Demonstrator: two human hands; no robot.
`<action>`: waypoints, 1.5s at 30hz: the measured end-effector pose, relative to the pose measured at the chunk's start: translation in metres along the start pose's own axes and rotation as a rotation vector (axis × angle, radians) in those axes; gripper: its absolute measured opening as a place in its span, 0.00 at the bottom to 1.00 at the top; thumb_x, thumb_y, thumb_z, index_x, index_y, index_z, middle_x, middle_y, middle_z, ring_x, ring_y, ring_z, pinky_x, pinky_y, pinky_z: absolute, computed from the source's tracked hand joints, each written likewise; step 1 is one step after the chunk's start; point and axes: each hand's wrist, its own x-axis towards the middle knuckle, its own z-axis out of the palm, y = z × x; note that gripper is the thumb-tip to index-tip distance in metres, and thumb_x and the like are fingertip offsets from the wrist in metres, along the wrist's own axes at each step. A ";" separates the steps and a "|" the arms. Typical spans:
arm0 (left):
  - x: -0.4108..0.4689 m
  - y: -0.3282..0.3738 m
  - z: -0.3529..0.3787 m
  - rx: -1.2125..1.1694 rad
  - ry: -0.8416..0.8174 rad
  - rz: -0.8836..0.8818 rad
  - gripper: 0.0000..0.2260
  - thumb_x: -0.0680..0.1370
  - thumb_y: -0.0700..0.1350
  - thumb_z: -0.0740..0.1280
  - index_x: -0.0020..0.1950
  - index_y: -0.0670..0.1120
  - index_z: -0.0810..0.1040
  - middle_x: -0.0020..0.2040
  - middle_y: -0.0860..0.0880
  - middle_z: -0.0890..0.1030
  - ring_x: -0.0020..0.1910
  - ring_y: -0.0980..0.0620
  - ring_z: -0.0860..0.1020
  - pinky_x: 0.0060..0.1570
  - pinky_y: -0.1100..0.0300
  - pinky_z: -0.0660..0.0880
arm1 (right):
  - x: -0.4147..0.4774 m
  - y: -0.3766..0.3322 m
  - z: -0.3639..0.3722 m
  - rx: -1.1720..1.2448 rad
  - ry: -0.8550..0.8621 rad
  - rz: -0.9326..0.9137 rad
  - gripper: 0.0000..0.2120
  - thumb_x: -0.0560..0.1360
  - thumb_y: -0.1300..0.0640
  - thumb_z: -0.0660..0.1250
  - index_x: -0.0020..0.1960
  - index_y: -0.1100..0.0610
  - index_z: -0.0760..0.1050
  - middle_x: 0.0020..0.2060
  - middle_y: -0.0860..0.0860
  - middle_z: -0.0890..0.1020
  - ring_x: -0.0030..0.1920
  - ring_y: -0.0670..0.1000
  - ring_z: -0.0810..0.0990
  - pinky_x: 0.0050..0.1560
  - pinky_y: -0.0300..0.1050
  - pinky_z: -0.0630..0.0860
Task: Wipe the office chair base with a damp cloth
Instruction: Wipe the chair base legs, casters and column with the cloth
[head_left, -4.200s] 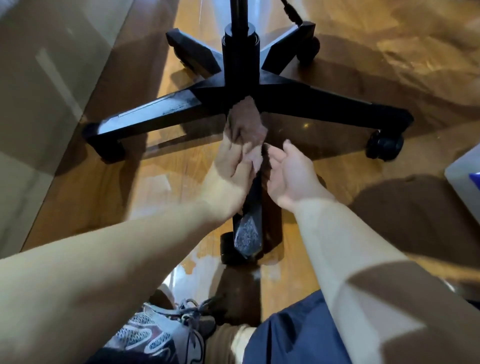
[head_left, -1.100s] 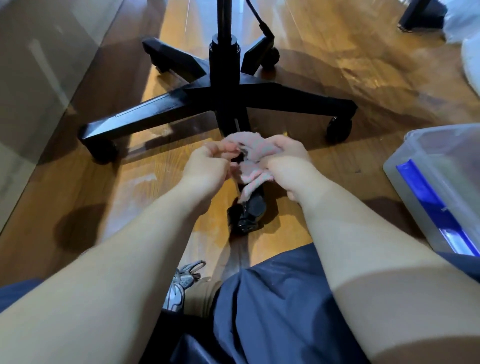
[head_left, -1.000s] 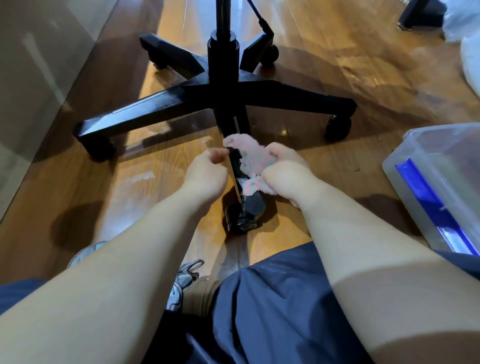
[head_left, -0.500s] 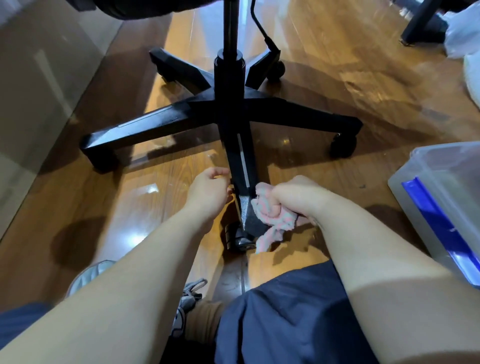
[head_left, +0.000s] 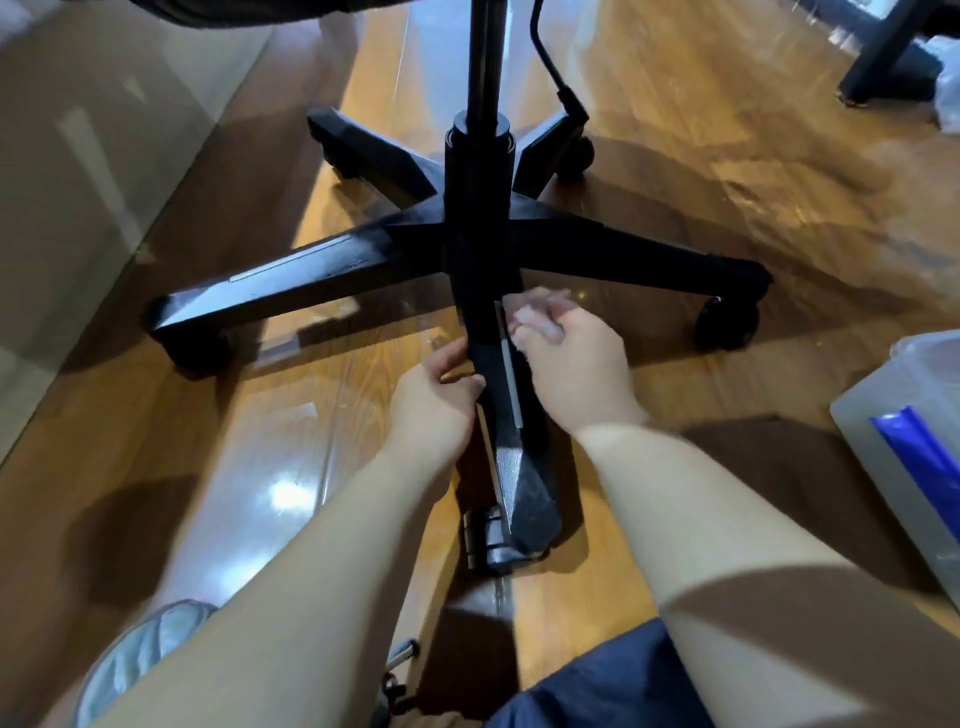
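Half a second ago the right hand hung beside the tip of the near leg with the pink cloth dangling from its fist; now it has travelled up that leg toward the hub, and the cloth, motion-blurred, is bunched under curled fingers against the right side of the leg, just below the central column. The left hand has barely shifted: it sits on the leg's left edge, fingers bent and thumb closed around that edge. The chair base is a black five-armed star, its arms angular and faceted with a slight sheen, pale dusty streaks on the left arm and a grey stripe down the near one; each arm ends in a dark caster, the nearest caster glinting below the hands. The floor is glossy orange-brown wood plank that mirrors the light in white patches. At the right edge sits a translucent plastic bin with a blue band, and another dark furniture leg stands at the top right. Dark blue shorts and a grey shoe fill the bottom.
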 end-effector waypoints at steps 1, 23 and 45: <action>0.002 -0.002 -0.001 -0.006 -0.007 0.001 0.19 0.78 0.36 0.63 0.67 0.52 0.76 0.54 0.56 0.82 0.52 0.54 0.81 0.58 0.51 0.78 | 0.016 -0.009 0.005 0.052 -0.020 -0.050 0.12 0.78 0.57 0.61 0.58 0.54 0.78 0.54 0.53 0.81 0.56 0.53 0.78 0.51 0.37 0.70; 0.013 -0.008 0.004 0.134 0.013 0.097 0.22 0.78 0.53 0.66 0.72 0.60 0.68 0.62 0.53 0.76 0.58 0.55 0.76 0.49 0.63 0.76 | 0.092 0.019 0.020 1.203 -0.219 0.691 0.09 0.80 0.56 0.59 0.49 0.57 0.77 0.41 0.53 0.82 0.45 0.53 0.82 0.44 0.47 0.79; 0.012 -0.007 0.006 0.199 0.028 0.144 0.22 0.80 0.49 0.64 0.74 0.55 0.67 0.64 0.45 0.74 0.61 0.46 0.75 0.60 0.51 0.75 | 0.077 0.025 0.011 0.961 -0.257 0.774 0.19 0.74 0.74 0.50 0.41 0.55 0.73 0.33 0.50 0.76 0.31 0.45 0.71 0.32 0.32 0.65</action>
